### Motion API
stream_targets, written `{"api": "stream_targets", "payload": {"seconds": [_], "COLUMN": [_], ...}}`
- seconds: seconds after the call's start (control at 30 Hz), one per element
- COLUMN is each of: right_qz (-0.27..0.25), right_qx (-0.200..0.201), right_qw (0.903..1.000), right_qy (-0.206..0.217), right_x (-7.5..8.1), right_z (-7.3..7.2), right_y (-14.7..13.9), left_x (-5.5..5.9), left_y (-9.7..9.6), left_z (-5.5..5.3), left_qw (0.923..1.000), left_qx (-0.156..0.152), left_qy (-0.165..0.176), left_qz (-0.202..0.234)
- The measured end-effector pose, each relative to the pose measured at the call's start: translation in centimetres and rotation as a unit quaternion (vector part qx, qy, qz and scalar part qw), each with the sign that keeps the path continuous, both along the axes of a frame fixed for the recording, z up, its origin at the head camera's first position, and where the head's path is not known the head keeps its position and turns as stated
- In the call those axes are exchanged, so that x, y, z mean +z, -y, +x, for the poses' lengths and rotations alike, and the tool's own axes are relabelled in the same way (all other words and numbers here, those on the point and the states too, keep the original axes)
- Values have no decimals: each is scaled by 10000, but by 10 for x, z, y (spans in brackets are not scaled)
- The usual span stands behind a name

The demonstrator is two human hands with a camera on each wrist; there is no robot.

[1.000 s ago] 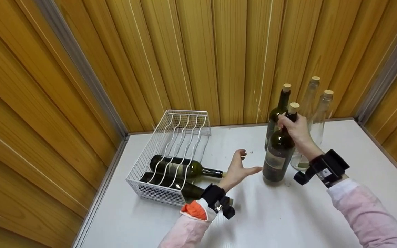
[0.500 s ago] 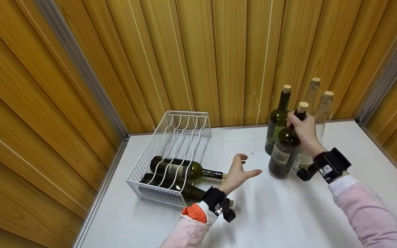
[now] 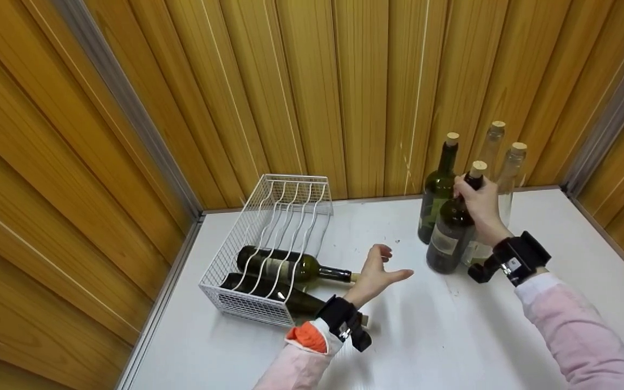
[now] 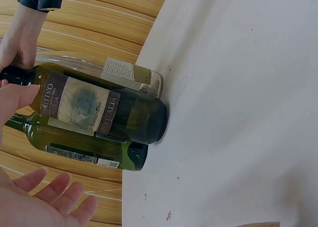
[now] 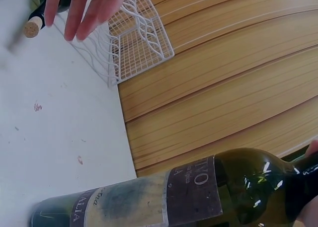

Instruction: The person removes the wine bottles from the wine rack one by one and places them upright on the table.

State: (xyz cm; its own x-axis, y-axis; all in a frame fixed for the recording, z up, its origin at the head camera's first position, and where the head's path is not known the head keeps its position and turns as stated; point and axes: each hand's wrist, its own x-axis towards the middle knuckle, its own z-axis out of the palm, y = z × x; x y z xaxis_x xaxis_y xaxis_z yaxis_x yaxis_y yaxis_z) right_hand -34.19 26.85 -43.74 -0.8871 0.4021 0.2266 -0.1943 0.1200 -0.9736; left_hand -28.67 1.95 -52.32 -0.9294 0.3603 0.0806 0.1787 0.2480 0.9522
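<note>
My right hand (image 3: 480,203) grips the neck of a dark green wine bottle (image 3: 448,238), which stands nearly upright with its cork (image 3: 478,166) showing above the fist. In the right wrist view, the same labelled wine bottle (image 5: 194,192) fills the lower edge. My left hand (image 3: 375,275) is apart from that bottle, thumb and fingers spread around nothing. Behind the gripped bottle stand another green bottle (image 3: 437,203) and two clear corked bottles (image 3: 508,176), partly hidden by the right hand and its bottle.
A white wire rack (image 3: 290,184) stands on the white table (image 3: 398,346) at left. Two dark bottles lie in it, one upper bottle (image 3: 277,265) and one lower bottle (image 3: 268,287), necks pointing right, near the left wrist. A wood-patterned wall (image 3: 355,97) closes off the back.
The right hand and its wine bottle have moved right and back, closer to the standing bottles. The left hand has shifted down very slightly, still spread.
</note>
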Motion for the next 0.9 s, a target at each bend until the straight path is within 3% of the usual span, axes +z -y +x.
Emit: {"api": "stream_targets", "payload": {"seconds": [0.27,0.63,0.9], "right_qz": [262,758,676], "right_qx": [88,197,139], "right_qw": [9996,9964,9972], "right_qy": [82,321,295], "right_x": [-2,1,-2], "right_z": [-3,-14,-16], "right_y": [-2,-5,-6], "left_x": [0,-2,-1], "left_y": [0,-1,-1], "left_z": [2,2,2], "left_qw": [9998,10000,9999], "left_qx": [-120,-13,-76], "left_qy": [108,30,-3], "left_qz": [-110,-11,-90]}}
